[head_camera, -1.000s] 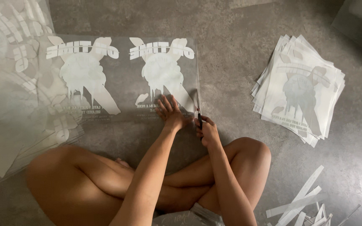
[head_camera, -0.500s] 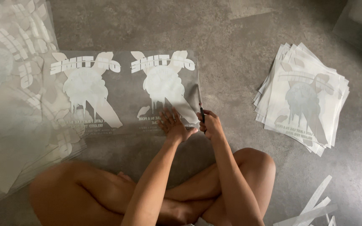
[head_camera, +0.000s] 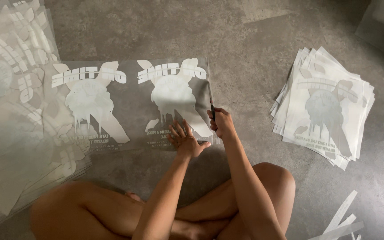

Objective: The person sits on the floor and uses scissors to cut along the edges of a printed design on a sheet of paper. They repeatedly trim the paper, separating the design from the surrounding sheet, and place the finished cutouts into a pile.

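A clear film sheet (head_camera: 130,71) printed with two white graphic designs lies on the grey floor in front of my crossed legs. My left hand (head_camera: 184,140) presses flat on its near right corner, fingers spread. My right hand (head_camera: 221,123) grips a pair of scissors (head_camera: 211,106) whose blades point away from me along the sheet's right edge. Only the dark handle part and a bit of blade show.
A fanned stack of cut film prints (head_camera: 327,104) sits on the floor to the right. A large pile of uncut film (head_camera: 10,115) lies at the left. Narrow cut-off strips (head_camera: 341,220) lie at the lower right. My knees (head_camera: 272,178) are close below.
My right hand and the scissors have advanced farther up the sheet's right edge. My left hand stays pressed on the sheet, fingers now spread wider. The view has shifted slightly.
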